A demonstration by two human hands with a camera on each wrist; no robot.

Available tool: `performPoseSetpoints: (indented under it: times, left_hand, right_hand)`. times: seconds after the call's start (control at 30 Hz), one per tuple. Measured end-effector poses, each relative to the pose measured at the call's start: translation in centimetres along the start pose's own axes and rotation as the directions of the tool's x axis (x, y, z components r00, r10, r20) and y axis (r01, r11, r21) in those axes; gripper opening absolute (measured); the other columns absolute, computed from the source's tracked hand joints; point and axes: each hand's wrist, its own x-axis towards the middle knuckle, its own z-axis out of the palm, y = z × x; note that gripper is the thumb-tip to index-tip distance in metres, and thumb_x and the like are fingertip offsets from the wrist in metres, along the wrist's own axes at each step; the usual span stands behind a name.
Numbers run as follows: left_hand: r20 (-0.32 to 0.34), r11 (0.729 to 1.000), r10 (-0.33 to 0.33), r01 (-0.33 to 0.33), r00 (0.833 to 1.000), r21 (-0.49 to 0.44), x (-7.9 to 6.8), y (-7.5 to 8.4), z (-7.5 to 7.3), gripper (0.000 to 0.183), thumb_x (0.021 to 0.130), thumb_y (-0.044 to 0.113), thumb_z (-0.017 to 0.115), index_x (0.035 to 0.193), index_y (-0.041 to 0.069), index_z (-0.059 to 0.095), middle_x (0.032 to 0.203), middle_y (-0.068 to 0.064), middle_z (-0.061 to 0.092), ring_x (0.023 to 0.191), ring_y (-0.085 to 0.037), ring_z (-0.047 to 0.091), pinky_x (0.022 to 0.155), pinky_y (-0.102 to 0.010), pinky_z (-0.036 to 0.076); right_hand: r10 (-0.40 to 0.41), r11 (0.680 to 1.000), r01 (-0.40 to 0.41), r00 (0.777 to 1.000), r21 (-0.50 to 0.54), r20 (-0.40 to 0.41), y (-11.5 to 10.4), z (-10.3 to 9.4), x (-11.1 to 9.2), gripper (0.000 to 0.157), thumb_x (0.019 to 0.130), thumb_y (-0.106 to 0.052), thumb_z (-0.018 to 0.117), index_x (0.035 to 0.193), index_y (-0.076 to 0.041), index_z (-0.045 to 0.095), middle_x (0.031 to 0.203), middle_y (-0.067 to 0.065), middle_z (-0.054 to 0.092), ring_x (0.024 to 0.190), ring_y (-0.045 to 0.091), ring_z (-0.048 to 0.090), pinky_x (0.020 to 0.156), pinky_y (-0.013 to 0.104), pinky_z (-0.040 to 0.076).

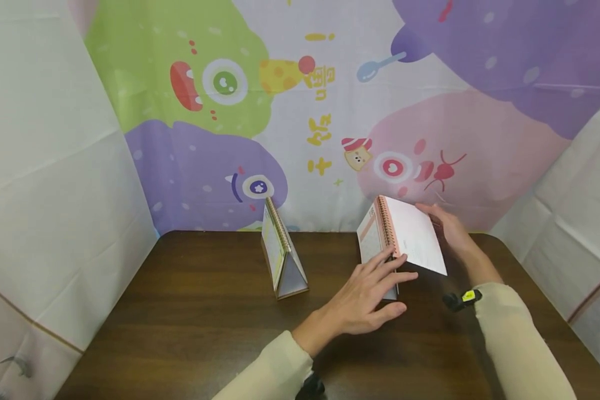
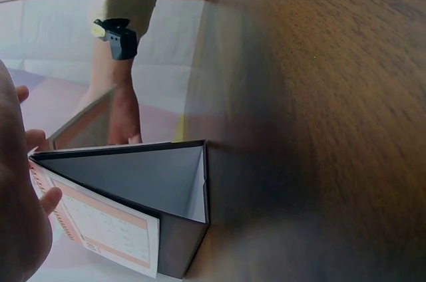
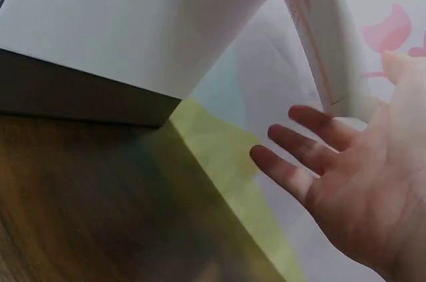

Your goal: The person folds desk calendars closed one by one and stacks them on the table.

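On the right of the table stands a pink spiral-bound desk calendar (image 1: 371, 233), a tent shape with an open triangular end in the left wrist view. One calendar page (image 1: 414, 233) is lifted off its right side. My right hand (image 1: 452, 233) pinches that page near its far outer edge; the other fingers stretch out free in the right wrist view. The left hand (image 1: 362, 294), fingers spread, touches the near end of the pink calendar's coil binding. To the left, a green desk calendar (image 1: 275, 244) stands upright, apart from both hands.
The brown wooden table (image 1: 205, 333) meets a printed cartoon curtain (image 1: 320, 205) at the back. White cloth walls (image 1: 55, 139) close in on both sides. A black wrist camera (image 1: 461, 300) sits on the right wrist.
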Motion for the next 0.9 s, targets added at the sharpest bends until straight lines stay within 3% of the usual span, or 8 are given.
performPoseSetpoints:
  times: [0.07,0.13,0.23,0.3,0.37,0.47,0.57,0.9]
  left_hand:
    - [-0.002,1.000,0.001,-0.001,1.000,0.001,0.0,0.0,0.0,0.056,0.111,0.037,0.058,0.165,0.022,0.055,0.182,-0.010,0.044,0.180,-0.030,0.018,0.128,-0.061,0.045]
    - [-0.003,1.000,0.001,-0.001,1.000,0.002,0.0,0.0,0.0,0.056,0.111,0.037,0.058,0.165,0.022,0.055,0.182,-0.011,0.045,0.180,-0.031,0.018,0.128,-0.061,0.045]
    - [0.001,1.000,-0.006,0.006,1.000,0.003,0.0,0.0,0.1,0.055,0.112,0.038,0.058,0.164,0.022,0.056,0.181,-0.011,0.045,0.180,-0.030,0.017,0.129,-0.062,0.045]
    - [0.006,1.000,-0.011,0.011,1.000,-0.001,0.0,0.0,0.2,0.054,0.112,0.038,0.057,0.163,0.022,0.057,0.181,-0.011,0.045,0.180,-0.030,0.016,0.129,-0.063,0.044]
    - [0.011,1.000,-0.015,0.015,1.000,-0.006,0.0,-0.1,0.2,0.053,0.112,0.038,0.056,0.163,0.022,0.058,0.183,-0.010,0.043,0.180,-0.030,0.014,0.129,-0.066,0.044]
    - [0.016,1.000,-0.019,0.019,1.000,-0.015,0.0,-0.1,0.2,0.053,0.113,0.038,0.055,0.163,0.021,0.059,0.184,-0.009,0.040,0.181,-0.028,0.011,0.129,-0.069,0.042]
    - [0.019,1.000,-0.019,0.020,1.000,-0.017,0.0,-0.1,0.2,0.052,0.113,0.038,0.054,0.163,0.022,0.059,0.185,-0.007,0.038,0.181,-0.026,0.009,0.130,-0.070,0.041]
    - [-0.017,1.000,0.006,-0.006,1.000,-0.016,-0.2,0.3,-0.1,0.053,0.111,0.038,0.056,0.161,0.022,0.060,0.188,-0.007,0.033,0.181,-0.028,0.010,0.129,-0.069,0.043]
  right_hand:
    - [0.000,1.000,0.000,0.999,-0.002,0.036,0.2,0.2,0.0,0.082,0.120,-0.060,0.013,0.177,-0.003,0.030,0.155,-0.003,0.066,0.112,-0.008,0.068,0.092,0.022,0.060]
    - [0.004,1.000,-0.003,0.998,-0.010,0.065,0.4,0.4,0.0,0.087,0.118,-0.064,0.008,0.178,-0.004,0.028,0.171,0.016,0.054,0.116,-0.007,0.067,0.093,0.021,0.060]
    - [0.009,1.000,-0.006,0.995,-0.030,0.102,0.7,0.8,0.1,0.092,0.116,-0.068,0.003,0.179,-0.004,0.025,0.181,0.032,0.033,0.136,0.010,0.067,0.100,0.025,0.059]
    - [0.012,0.999,-0.008,0.992,-0.034,0.126,0.8,1.1,0.0,0.096,0.115,-0.071,0.002,0.179,-0.003,0.024,0.184,0.032,0.027,0.155,0.033,0.058,0.113,0.039,0.059]
    - [0.008,1.000,-0.006,0.988,-0.013,0.151,1.0,1.3,0.0,0.098,0.114,-0.072,0.003,0.178,-0.001,0.022,0.186,0.030,0.021,0.167,0.053,0.037,0.125,0.060,0.052]
    - [0.000,1.000,-0.004,0.984,0.022,0.179,1.1,1.8,0.1,0.099,0.115,-0.072,0.004,0.178,0.003,0.020,0.188,0.028,0.013,0.171,0.063,0.016,0.131,0.081,0.031]
    - [-0.005,0.999,-0.002,0.982,0.037,0.191,1.1,2.1,0.1,0.099,0.115,-0.072,0.003,0.177,0.003,0.020,0.188,0.028,0.012,0.171,0.064,0.014,0.131,0.083,0.025]
    - [-0.025,0.998,0.014,0.978,0.055,0.205,0.7,2.7,0.4,0.102,0.114,-0.073,0.004,0.176,0.006,0.021,0.188,0.029,0.013,0.171,0.064,0.015,0.132,0.082,0.023]
